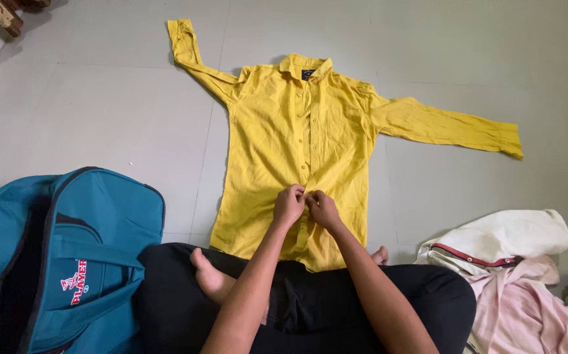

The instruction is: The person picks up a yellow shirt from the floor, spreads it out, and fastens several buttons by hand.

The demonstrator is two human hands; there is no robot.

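Observation:
A yellow long-sleeved shirt (277, 131) lies flat on the grey tiled floor, front up, collar away from me and both sleeves spread out. My left hand (288, 204) and my right hand (322, 208) meet at the button strip low on the shirt, near its hem. Both pinch the fabric there with closed fingers, knuckles almost touching. I sit cross-legged in black trousers (421, 288), and the shirt's hem rests against my legs.
An open teal bag (87, 242) stands at my left knee. A heap of clothes, cream (507, 236) and pale pink (526, 308), lies at my right. A wooden furniture leg (2, 16) shows at the top left corner.

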